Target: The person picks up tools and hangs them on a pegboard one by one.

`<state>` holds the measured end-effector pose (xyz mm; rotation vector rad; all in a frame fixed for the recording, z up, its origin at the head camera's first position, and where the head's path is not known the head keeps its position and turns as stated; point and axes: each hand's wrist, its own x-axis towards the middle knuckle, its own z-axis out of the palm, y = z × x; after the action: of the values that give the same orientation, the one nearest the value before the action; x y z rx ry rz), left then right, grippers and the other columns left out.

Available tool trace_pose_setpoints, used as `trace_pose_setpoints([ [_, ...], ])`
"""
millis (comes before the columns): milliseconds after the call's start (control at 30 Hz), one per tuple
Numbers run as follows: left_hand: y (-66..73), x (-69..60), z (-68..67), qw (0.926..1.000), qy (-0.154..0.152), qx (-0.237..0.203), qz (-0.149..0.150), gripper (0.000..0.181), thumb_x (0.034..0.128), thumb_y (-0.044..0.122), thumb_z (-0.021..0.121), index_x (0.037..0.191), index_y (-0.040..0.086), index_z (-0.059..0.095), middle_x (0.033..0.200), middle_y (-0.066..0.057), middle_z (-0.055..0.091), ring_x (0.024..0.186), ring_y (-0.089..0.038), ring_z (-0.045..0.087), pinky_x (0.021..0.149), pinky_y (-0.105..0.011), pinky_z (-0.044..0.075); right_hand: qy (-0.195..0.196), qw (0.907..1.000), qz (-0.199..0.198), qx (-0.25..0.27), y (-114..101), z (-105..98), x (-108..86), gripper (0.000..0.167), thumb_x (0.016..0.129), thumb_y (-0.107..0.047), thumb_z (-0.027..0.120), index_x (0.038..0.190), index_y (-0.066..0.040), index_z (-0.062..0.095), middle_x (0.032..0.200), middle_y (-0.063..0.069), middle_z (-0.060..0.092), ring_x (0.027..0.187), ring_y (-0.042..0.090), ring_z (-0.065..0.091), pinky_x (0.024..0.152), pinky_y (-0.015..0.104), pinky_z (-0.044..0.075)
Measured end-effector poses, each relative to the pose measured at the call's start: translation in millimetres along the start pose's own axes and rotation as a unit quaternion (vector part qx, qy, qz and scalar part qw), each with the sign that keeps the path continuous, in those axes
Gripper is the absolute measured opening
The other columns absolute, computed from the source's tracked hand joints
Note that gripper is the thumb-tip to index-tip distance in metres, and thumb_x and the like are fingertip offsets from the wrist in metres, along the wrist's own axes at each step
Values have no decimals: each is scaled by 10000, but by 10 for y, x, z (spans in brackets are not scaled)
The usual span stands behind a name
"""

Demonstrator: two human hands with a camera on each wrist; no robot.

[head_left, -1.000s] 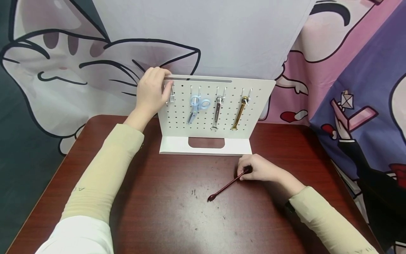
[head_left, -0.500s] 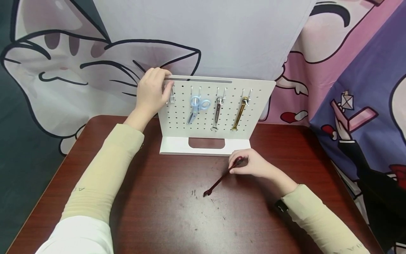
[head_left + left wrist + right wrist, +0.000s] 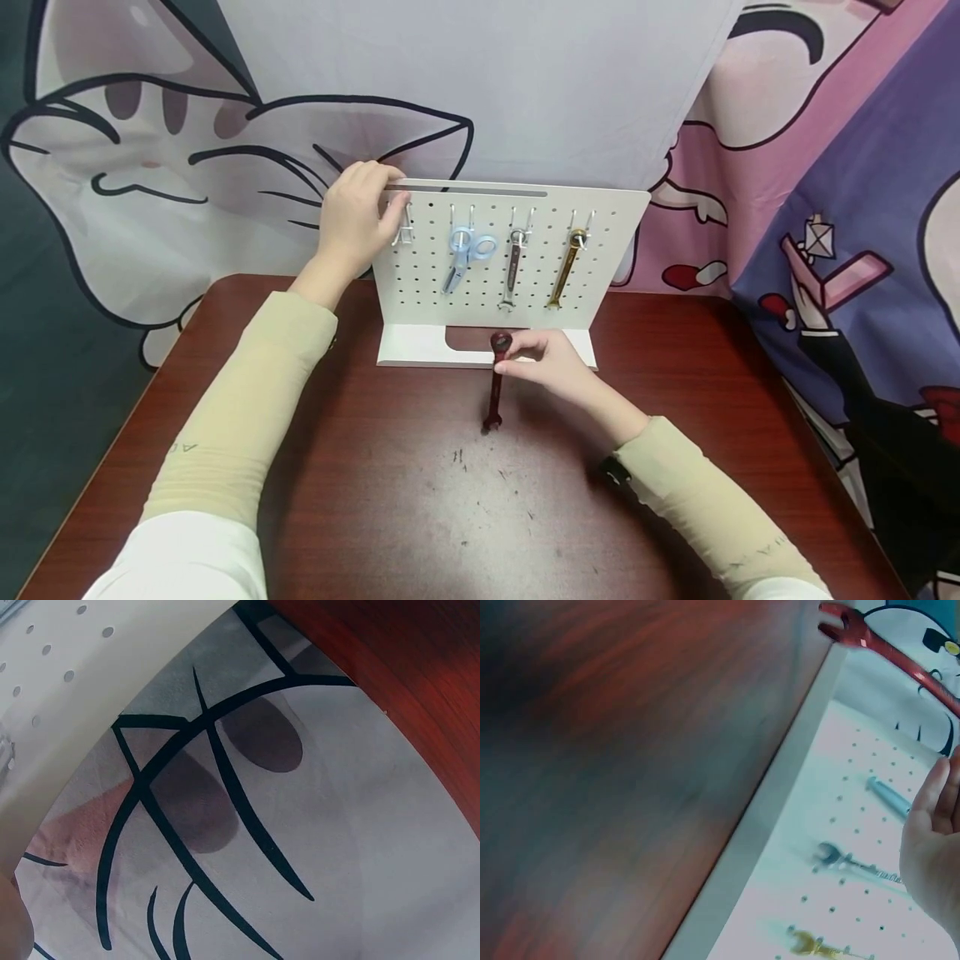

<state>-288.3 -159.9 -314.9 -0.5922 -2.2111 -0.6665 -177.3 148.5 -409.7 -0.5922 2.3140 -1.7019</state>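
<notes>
My right hand [image 3: 551,360] pinches a dark red wrench [image 3: 494,398] near its ring end, in front of the board's base. Its open-ended jaw points down toward the table, and in the right wrist view the red wrench [image 3: 900,661] crosses the top right corner. At the upper left corner of a white pegboard [image 3: 611,250], my left hand [image 3: 354,215] grips the edge, thumb in front and fingers over the top. Light blue scissors [image 3: 457,268], a silver wrench [image 3: 513,268] and a gold wrench [image 3: 566,273] hang from hooks. A metal hook [image 3: 406,229] beside my left thumb holds nothing visible.
The pegboard's base [image 3: 408,343] stands on a reddish-brown table [image 3: 390,500] with small dark marks. Cartoon-printed cloth [image 3: 570,92] hangs close behind the board and along the right side.
My right hand has moved left and toward the board with the red wrench, which has turned from slanting to nearly upright. My left hand stays on the board's corner.
</notes>
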Motion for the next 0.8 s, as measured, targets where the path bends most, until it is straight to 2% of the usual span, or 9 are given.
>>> trace_pose_setpoints([
  [167,-11,6,14,9999,101,-104,31,227,1056,136,577,1133,-20,723,1093,-194,750,1084,-393,662,1004,-500,529,164,9993,104,306,-105,150,175,59,890,-15,800,879,-66,772,889,-27,753,804,13,701,749,181,594],
  [300,-27,14,29,9998,113,-117,99,245,1072,137,549,1134,-24,723,1095,-198,750,1081,-399,661,1008,-496,527,230,9987,41,458,-194,269,307,72,886,-18,812,881,-80,776,908,-21,779,801,12,720,793,208,619],
  [467,-34,28,22,9998,91,-126,105,237,1068,135,565,1136,-26,725,1097,-197,754,1070,-396,664,999,-495,528,251,9970,110,727,-289,408,483,56,899,-33,800,946,-13,778,938,-1,806,833,48,740,862,287,647],
  [700,-36,50,-30,9997,-74,-221,-14,211,1051,131,627,1139,-29,733,1098,-200,765,1100,-395,679,1015,-507,529,626,9950,127,765,-399,596,748,81,880,-82,840,953,-63,810,978,0,786,941,60,691,926,224,567],
  [800,-36,50,-59,9993,-182,-306,-99,208,1048,132,648,1145,-27,741,1111,-197,770,1117,-393,683,1030,-505,523,670,9940,20,860,-449,668,850,119,891,-74,830,983,-5,802,991,41,781,945,62,687,920,228,568],
])
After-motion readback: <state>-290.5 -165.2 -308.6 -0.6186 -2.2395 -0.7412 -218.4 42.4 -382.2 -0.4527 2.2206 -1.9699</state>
